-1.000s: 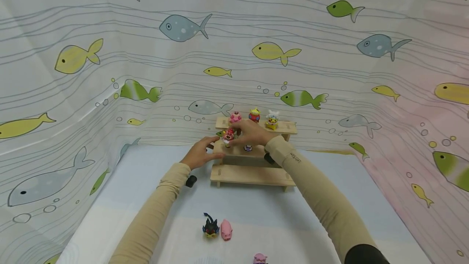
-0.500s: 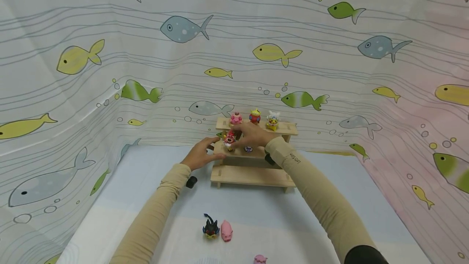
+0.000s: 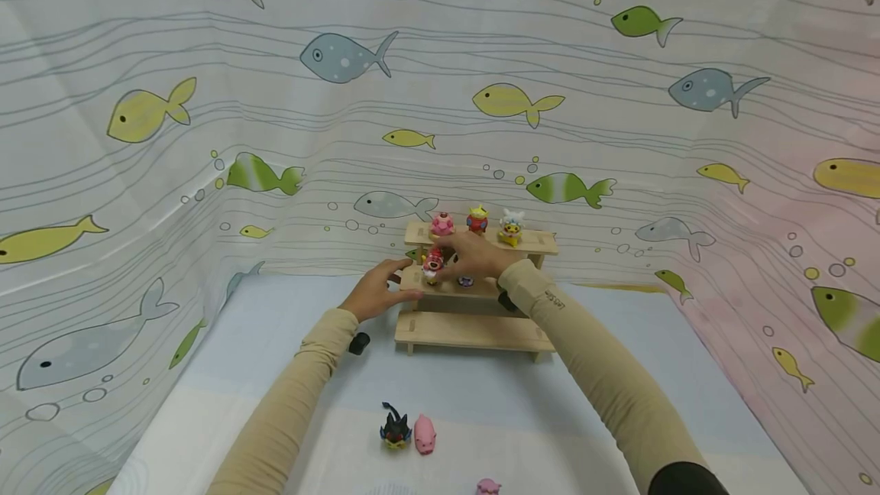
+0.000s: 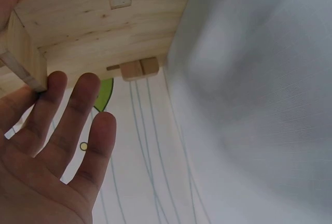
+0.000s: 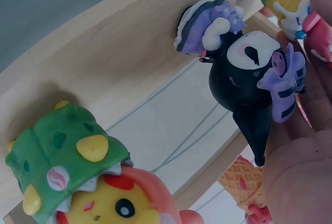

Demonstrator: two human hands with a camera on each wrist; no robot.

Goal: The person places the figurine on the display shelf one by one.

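Observation:
A small red-headed bear figurine (image 3: 432, 264) is gripped between the thumb and fingers of my right hand (image 3: 477, 257) at the left part of the middle shelf. In the right wrist view, the held figurine (image 5: 294, 14) shows yellow, white and pink parts. Beside it, a black-and-purple figurine (image 5: 238, 71) stands on the shelf, mostly covered by the hand in the head view. Another figurine with a green dinosaur hood (image 5: 67, 151) is farther along. My left hand (image 3: 376, 289) holds the left end of the wooden tiered stand (image 4: 26, 53), thumb and fingers on either side.
Pink (image 3: 442, 224), red-and-blue (image 3: 477, 219) and yellow-and-white (image 3: 511, 228) figurines stand on the top shelf. The lowest shelf (image 3: 474, 330) is at the front. Nearer lie a black figurine (image 3: 395, 430), a pink pig (image 3: 425, 434) and another pink figurine (image 3: 488, 486). Fish-printed cloth walls surround the table.
The bear figurine has shifted slightly down and to the right with my right hand, to just above or onto the middle shelf. The left hand keeps its place at the stand's end.

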